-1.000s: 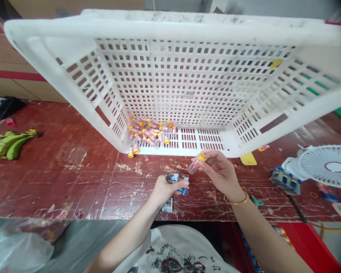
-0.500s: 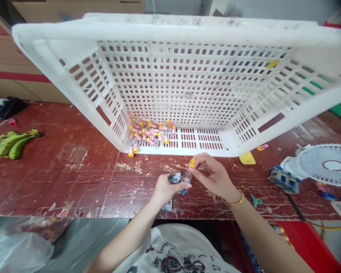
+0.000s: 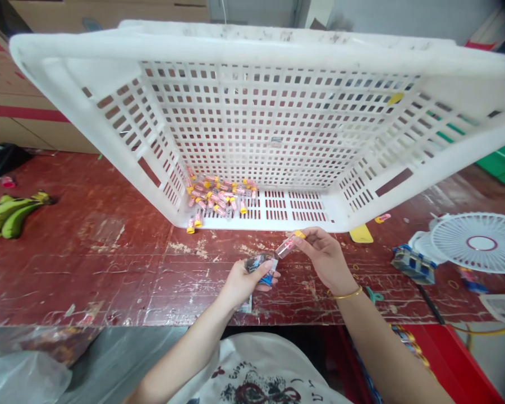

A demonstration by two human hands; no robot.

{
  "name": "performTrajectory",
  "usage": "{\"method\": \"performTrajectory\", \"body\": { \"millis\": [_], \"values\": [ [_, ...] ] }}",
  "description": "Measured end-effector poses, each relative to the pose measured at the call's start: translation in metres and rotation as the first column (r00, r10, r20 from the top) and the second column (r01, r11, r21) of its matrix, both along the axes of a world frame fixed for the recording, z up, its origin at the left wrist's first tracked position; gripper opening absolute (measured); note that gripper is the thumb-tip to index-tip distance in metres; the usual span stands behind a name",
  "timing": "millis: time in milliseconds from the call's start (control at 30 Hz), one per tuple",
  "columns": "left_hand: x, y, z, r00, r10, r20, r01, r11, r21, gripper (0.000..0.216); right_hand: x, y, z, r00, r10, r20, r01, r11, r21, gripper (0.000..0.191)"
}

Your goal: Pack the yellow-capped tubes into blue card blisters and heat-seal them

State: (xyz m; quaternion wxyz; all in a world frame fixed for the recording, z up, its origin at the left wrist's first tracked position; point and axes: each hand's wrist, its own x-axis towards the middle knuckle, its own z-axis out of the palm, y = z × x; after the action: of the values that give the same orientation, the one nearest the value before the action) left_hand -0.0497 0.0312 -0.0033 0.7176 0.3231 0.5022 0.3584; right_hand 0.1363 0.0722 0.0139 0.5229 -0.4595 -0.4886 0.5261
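My right hand (image 3: 322,252) pinches a small clear tube (image 3: 285,247) by its yellow cap, with pink markings on it. The tube is tilted, its lower end close to my left hand. My left hand (image 3: 252,280) is closed on a small printed packet (image 3: 264,269), blue and dark, the thumb pressed over it. Just beyond, a white plastic basket (image 3: 252,223) lies on its side, its mouth toward me. Several yellow-capped tubes (image 3: 219,197) are heaped in its left corner.
On the red table (image 3: 88,269) lie bananas (image 3: 19,216) at left and a white fan (image 3: 480,242) at right. A yellow card (image 3: 361,233), a loose tube (image 3: 382,217) and a blue packet bundle (image 3: 413,265) are near the fan. A red tray (image 3: 454,359) sits below the table edge.
My right hand has drawn the tube slightly up and right, away from my left hand, and tipped it flatter. My left hand still holds the packet. The view has shifted slightly.
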Motion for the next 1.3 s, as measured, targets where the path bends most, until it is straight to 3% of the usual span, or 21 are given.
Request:
{"method": "performTrajectory", "body": {
  "millis": [167,300,400,600,767,967,1033,1133,1200,1300],
  "values": [
    [-0.001,0.0,0.001,0.989,0.044,0.141,-0.023,0.989,-0.144,0.032,0.004,0.002,-0.009,0.981,-0.029,-0.189,-0.013,0.976,-0.218,0.025],
    [0.001,0.001,-0.001,0.984,0.074,0.161,-0.053,0.99,-0.132,0.036,0.006,0.0,-0.014,0.965,-0.083,-0.248,0.009,0.959,-0.284,0.028],
    [0.004,0.004,0.0,0.987,0.095,0.126,-0.086,0.993,-0.08,0.042,0.005,-0.003,-0.015,0.976,-0.057,-0.211,0.001,0.966,-0.257,0.027],
    [0.009,0.005,0.006,0.995,0.041,0.087,-0.038,0.999,-0.036,0.042,-0.002,-0.013,-0.01,0.993,0.061,-0.104,-0.076,0.986,-0.15,0.021],
    [0.019,0.005,0.001,0.998,0.038,-0.044,-0.032,0.991,0.127,0.036,0.0,-0.026,-0.012,0.997,-0.073,0.014,0.073,0.997,0.013,0.025],
    [0.042,0.007,-0.004,0.978,-0.074,-0.193,0.129,0.947,0.294,0.035,0.016,-0.038,-0.027,0.973,-0.23,0.034,0.23,0.973,0.012,0.023],
    [0.05,0.008,-0.005,0.98,-0.099,-0.173,0.144,0.953,0.267,0.035,0.025,-0.04,-0.032,0.959,-0.278,0.057,0.278,0.961,0.016,0.025],
    [0.059,0.009,-0.007,0.995,-0.095,-0.035,0.097,0.992,0.082,0.035,0.042,-0.041,-0.038,0.95,-0.275,0.15,0.269,0.961,0.055,0.029],
    [0.061,0.009,-0.008,0.994,-0.096,0.043,0.097,0.995,-0.025,0.038,0.05,-0.041,-0.039,0.909,-0.343,0.236,0.329,0.939,0.096,0.023],
    [0.062,0.008,-0.006,0.992,-0.108,0.071,0.112,0.992,-0.05,0.04,0.052,-0.042,-0.035,0.898,-0.39,0.204,0.386,0.921,0.062,0.021]
  ]
}}
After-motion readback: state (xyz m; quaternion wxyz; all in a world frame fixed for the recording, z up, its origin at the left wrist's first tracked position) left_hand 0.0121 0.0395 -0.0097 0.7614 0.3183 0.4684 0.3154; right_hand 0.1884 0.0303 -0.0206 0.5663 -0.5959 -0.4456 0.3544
